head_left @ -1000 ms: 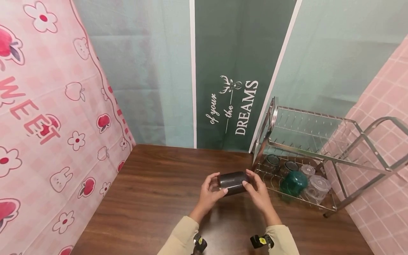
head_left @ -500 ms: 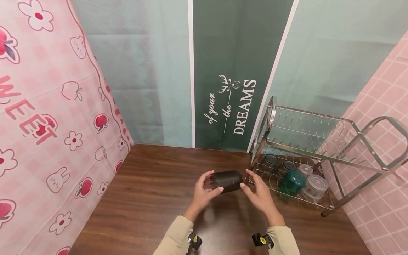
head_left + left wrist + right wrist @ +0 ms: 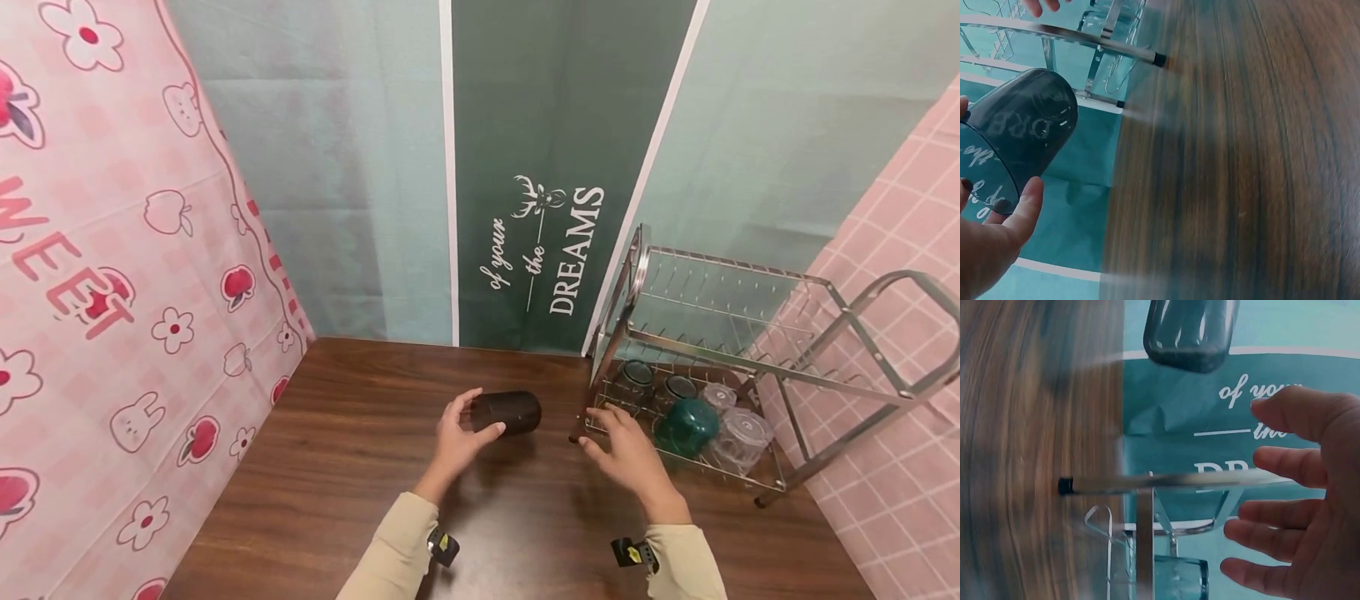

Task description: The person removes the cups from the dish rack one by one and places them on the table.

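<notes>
A dark, see-through drinking glass (image 3: 512,413) lies sideways in the air over the table. My left hand (image 3: 459,437) grips it near its open rim, thumb on the near side and fingers on the far side. In the left wrist view the glass (image 3: 1035,119) shows its closed base pointing away from the hand. To the right, my right hand (image 3: 630,454) is apart from the glass, fingers spread and holding nothing, close to the rack's front left leg. The right wrist view shows this hand (image 3: 1310,487) with its fingers extended and the glass's base beyond it.
A two-tier metal dish rack (image 3: 757,362) stands on the wooden table (image 3: 360,400) at the right. On its lower tier sit several upturned glasses, among them a teal one (image 3: 687,428) and a clear one (image 3: 744,440). Printed cloths hang behind and at both sides.
My right hand has let go of the glass and moved away to the right. My left hand has carried the glass to the left.
</notes>
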